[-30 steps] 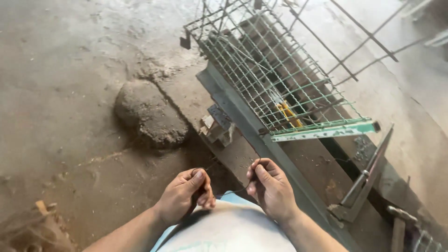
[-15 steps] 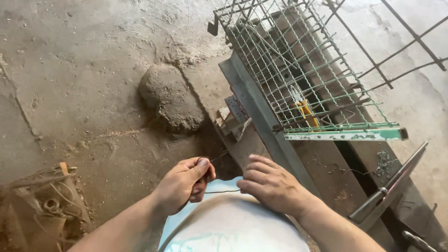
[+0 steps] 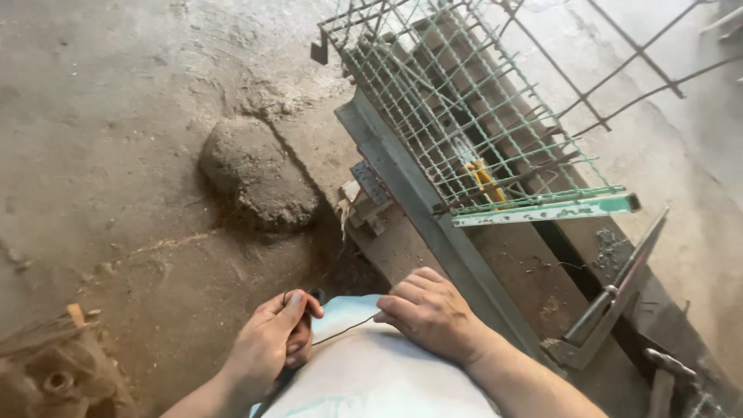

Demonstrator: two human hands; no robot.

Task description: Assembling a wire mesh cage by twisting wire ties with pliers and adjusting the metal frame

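So the person is sitting low over a dirt floor (image 3: 116,155) with a thin dark wire (image 3: 340,331) stretched between both hands, right above the pale cloth over their lap (image 3: 379,371). The left hand (image 3: 271,344) sits at about 7 o'clock in the view, its fingers (image 3: 292,306) curled in and pinching one end of the wire against the thumb, probably to keep it taut. The right hand (image 3: 433,313) is just beside it toward 5 o'clock, palm down, fingers pressed together and bent over the other end; I can't tell exactly how the wire is gripped under there. The wire itself looks really fine, dark, and slightly bowed across the gap between the hands, so it's easy to miss. Up at 1 o'clock there's a green-painted wire mesh cage (image 3: 464,116) lying on a long grey metal beam (image 3: 418,201), with something yellow (image 3: 486,179) inside the mesh. A rounded lump of hardened dirt (image 3: 255,174) sits at around 10 o'clock, and a metal lever handle (image 3: 619,286) sticks out at 4 o'clock, well apart from the hands.
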